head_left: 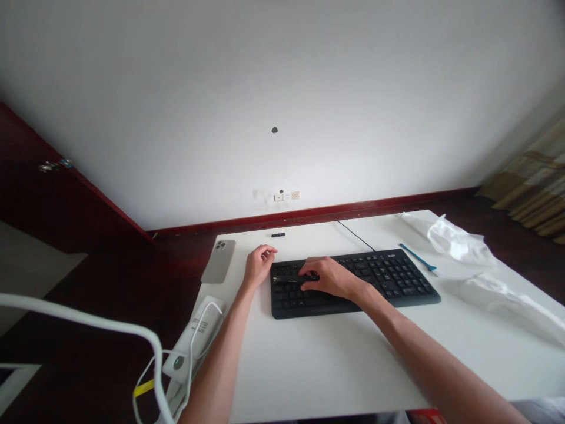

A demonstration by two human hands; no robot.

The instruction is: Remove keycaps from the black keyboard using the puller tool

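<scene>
A black keyboard (388, 277) lies on the white table. My right hand (326, 277) is over its left half, fingers bent and closed on a slim black brush (286, 279). The brush lies low across the keys, its paler end pointing left; part of it is hidden by my fingers. My left hand (259, 264) rests on the table at the keyboard's upper left corner, its fingers loosely curled with nothing visible in them. Whether it touches the keyboard I cannot tell.
Left of my hands lie a phone (219, 261) and a white power strip (198, 330) with a white cable (152, 341). A small black item (278, 235) is at the far edge. On the right are a blue brush (417, 257) and clear plastic wrapping (459, 238).
</scene>
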